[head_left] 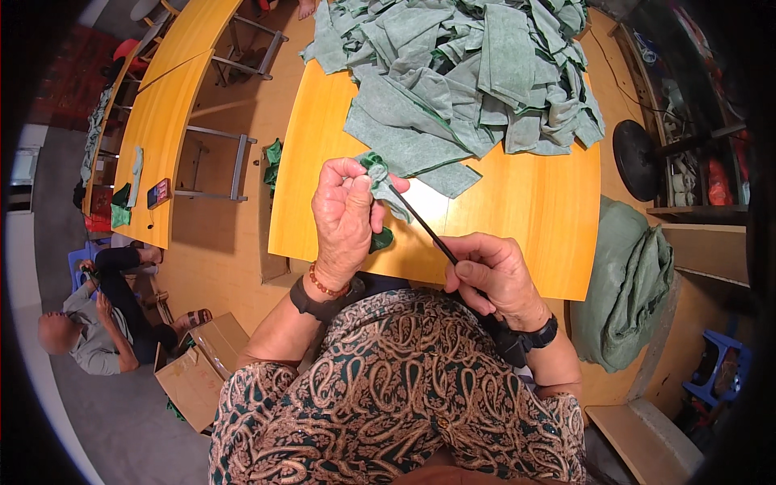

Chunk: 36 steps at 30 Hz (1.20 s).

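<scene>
My left hand (346, 212) pinches a small piece of green fabric (377, 171), bunched up between thumb and fingers, with a paler tail hanging beside it. A thin black rod (422, 224) runs from that fabric down to my right hand (490, 273), whose thumb and fingers are closed around its lower end. The rod's upper tip is at the fabric; whether it is inside cannot be made out. Beyond my hands lies a big heap of grey-green fabric pieces (453, 77). A dark green scrap (381, 239) shows below my left hand, near the table's front edge.
The yellow table (533, 218) carries the heap. To its right stand a large green sack (618, 283) and a round black base (635, 160). At left are another long yellow table (174, 97), a cardboard box (202, 368) and a seated person (105, 323).
</scene>
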Motion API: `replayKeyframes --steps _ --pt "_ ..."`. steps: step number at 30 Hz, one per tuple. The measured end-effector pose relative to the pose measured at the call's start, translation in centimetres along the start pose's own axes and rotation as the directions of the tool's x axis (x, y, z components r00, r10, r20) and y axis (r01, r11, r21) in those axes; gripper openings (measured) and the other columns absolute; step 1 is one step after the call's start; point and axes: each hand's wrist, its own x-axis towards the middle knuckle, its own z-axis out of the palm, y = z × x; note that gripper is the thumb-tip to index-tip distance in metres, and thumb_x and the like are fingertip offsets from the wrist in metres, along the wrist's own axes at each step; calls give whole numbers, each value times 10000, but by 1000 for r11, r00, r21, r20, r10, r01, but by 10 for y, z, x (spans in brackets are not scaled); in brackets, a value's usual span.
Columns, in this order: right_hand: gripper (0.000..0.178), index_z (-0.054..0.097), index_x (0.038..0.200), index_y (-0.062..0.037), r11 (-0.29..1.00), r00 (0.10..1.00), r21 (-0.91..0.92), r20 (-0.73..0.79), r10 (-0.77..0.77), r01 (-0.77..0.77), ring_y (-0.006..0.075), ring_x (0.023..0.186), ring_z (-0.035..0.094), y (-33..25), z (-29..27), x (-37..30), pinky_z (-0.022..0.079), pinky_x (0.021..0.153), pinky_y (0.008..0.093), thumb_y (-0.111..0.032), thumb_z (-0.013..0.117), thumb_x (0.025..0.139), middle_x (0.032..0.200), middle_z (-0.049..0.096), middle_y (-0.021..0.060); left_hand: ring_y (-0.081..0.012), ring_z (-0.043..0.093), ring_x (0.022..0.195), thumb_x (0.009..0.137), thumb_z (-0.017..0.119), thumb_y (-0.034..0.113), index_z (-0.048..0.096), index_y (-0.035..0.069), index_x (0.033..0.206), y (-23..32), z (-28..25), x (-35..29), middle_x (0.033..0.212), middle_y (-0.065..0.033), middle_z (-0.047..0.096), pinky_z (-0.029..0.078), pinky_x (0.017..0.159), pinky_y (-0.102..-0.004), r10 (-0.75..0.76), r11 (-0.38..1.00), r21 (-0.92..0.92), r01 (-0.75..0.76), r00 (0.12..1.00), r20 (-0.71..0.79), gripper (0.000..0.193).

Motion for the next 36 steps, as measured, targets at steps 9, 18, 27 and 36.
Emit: replayKeyframes --steps 9,18,27,36 --pt "322 605 1271 -4 999 1000 30 -11 -14 15 48 434 458 6 1 6 329 386 177 7 537 957 809 680 101 -49 446 550 1035 507 204 446 92 1062 1 -1 -3 983 -191 689 427 563 -178 -16 1000 25 15 999 46 131" --pt "322 601 1279 0 999 998 -45 -59 12 -15 53 449 474 4 6 5 353 396 184 -4 545 962 806 674 84 -42 455 572 1031 514 190 444 77 1052 -5 -3 -4 968 -175 689 421 553 -177 45 990 132 -48 999 29 135" --pt "319 601 1281 -26 951 966 -196 -53 -254 239 51 460 492 27 13 28 387 401 200 5 530 972 821 677 68 -36 438 604 1026 520 163 421 79 1045 -27 3 -15 891 -112 665 369 527 -171 89 978 189 -84 996 -20 131" --pt "341 605 1277 -25 986 995 -154 -76 -70 58 53 439 496 1 7 7 378 387 190 41 540 948 814 678 80 -29 426 518 1024 526 180 443 94 1041 -8 -2 -1 877 -150 689 373 498 -159 -64 996 -71 60 996 -60 121"
